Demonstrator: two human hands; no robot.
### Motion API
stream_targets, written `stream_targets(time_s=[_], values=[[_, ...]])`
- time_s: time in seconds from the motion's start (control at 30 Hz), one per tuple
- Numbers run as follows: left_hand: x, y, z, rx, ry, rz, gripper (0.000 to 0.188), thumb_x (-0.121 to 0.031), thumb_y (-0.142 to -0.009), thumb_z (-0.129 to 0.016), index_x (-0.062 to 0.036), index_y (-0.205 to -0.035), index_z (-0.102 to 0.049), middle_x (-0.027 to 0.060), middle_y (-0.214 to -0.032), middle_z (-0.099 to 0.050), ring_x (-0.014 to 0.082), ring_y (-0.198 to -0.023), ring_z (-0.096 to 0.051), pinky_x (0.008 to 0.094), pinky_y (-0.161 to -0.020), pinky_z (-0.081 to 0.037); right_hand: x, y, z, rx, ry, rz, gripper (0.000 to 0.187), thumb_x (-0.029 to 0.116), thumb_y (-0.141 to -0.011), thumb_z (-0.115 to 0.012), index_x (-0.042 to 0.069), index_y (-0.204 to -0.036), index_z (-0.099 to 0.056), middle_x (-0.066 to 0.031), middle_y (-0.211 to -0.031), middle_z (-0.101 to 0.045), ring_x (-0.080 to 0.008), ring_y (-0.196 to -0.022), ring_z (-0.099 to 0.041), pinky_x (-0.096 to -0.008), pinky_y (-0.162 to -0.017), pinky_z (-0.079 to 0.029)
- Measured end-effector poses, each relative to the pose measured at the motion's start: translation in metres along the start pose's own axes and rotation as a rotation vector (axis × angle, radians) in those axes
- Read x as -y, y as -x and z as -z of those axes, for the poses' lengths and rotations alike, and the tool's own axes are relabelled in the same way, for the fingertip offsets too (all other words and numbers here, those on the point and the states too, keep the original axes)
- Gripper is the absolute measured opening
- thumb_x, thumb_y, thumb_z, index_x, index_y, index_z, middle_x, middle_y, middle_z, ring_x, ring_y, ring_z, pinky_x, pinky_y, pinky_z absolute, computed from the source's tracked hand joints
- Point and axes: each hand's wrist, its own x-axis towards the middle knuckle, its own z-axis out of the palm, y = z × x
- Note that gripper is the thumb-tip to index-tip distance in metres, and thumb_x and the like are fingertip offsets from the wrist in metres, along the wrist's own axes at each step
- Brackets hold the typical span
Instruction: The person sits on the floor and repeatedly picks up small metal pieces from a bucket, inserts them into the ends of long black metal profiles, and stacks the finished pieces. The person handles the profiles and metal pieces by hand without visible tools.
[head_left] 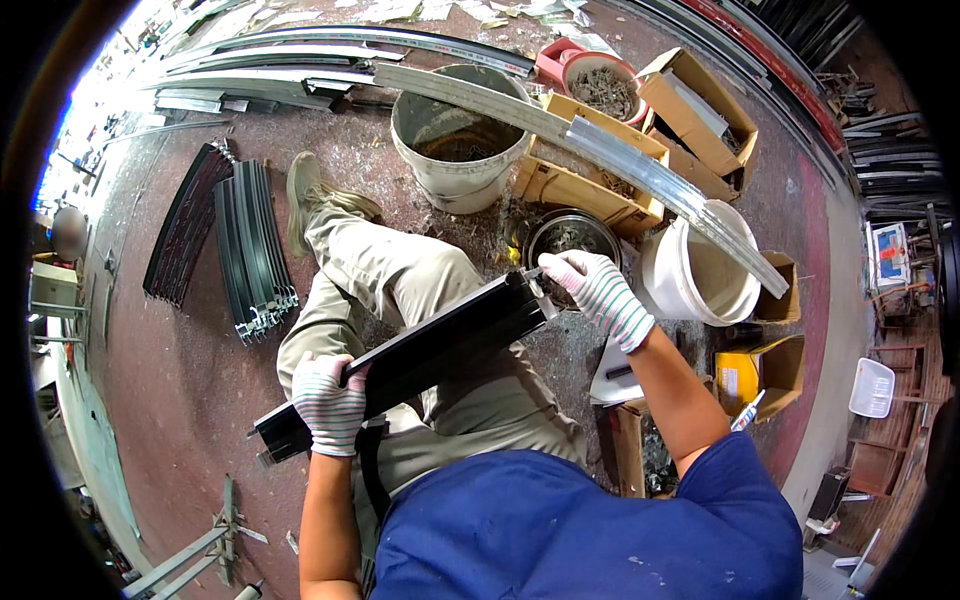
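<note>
A long black channel-like profile (440,352) lies slantwise across my thighs, with small silvery fittings at its upper right end. My left hand (330,403), in a white glove with pink and green stripes, is wrapped round it near its lower left end. At the opposite end, my right hand (600,298) wears a matching glove. Its fingers are pinched together beside the fittings, and whatever small thing they hold cannot be made out. Just beyond this hand stands a round dark tin (574,238) with small pieces inside.
Two stacks of black profiles (250,245) lie at left. A grey bucket (455,180), a wooden box (590,195) and a white bucket (690,265) stand ahead and right; a metal rail (650,170) rests across them. Cardboard boxes (765,375) stand at right.
</note>
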Motion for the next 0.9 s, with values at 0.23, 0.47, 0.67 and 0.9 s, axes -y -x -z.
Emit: stream_targets(time_s=[0.23,0.47,0.67,0.9], values=[[0.001,-0.003,-0.002,0.001,0.019,0.009,0.026,-0.032,-0.082,-0.086,-0.0107,-0.088,-0.072,0.0069,-0.078,-0.067,0.0329,-0.078,-0.066,0.0526,-0.098,-0.054,-0.011,-0.013,-0.001,0.045,-0.017,-0.051,0.06,0.057,-0.101,-0.066,-0.002,-0.096,-0.076,-0.0023,-0.071,-0.061,-0.0122,-0.069,-0.053,-0.0334,-0.067,-0.047],[0.003,-0.003,-0.004,0.032,0.04,0.038,0.025,-0.032,-0.085,-0.085,-0.0104,-0.086,-0.072,0.0083,-0.078,-0.067,0.0338,-0.079,-0.066,0.0518,-0.098,-0.053,-0.022,-0.025,-0.003,0.076,0.021,-0.091,0.067,0.062,-0.102,-0.059,-0.002,-0.091,-0.075,-0.006,-0.068,-0.059,-0.0162,-0.068,-0.053,-0.0351,-0.071,-0.048],[0.002,-0.006,-0.003,0.043,0.038,0.036,0.023,-0.029,-0.085,-0.085,-0.0099,-0.088,-0.073,0.0102,-0.079,-0.069,0.0346,-0.079,-0.067,0.0514,-0.1,-0.053,-0.035,-0.025,-0.009,0.114,-0.085,0.04,0.067,0.062,-0.106,-0.056,-0.001,-0.094,-0.076,-0.0045,-0.074,-0.065,-0.0165,-0.072,-0.053,-0.0339,-0.074,-0.048],[0.0,-0.011,-0.004,0.087,0.083,0.103,0.025,-0.033,-0.086,-0.084,-0.0109,-0.082,-0.073,0.0122,-0.074,-0.066,0.0381,-0.076,-0.064,0.0507,-0.094,-0.053,-0.044,-0.028,-0.023,0.096,-0.303,-0.076,0.07,0.064,-0.109,-0.046,-0.001,-0.114,-0.073,-0.0053,-0.099,-0.071,-0.0155,-0.092,-0.059,-0.0334,-0.092,-0.049]])
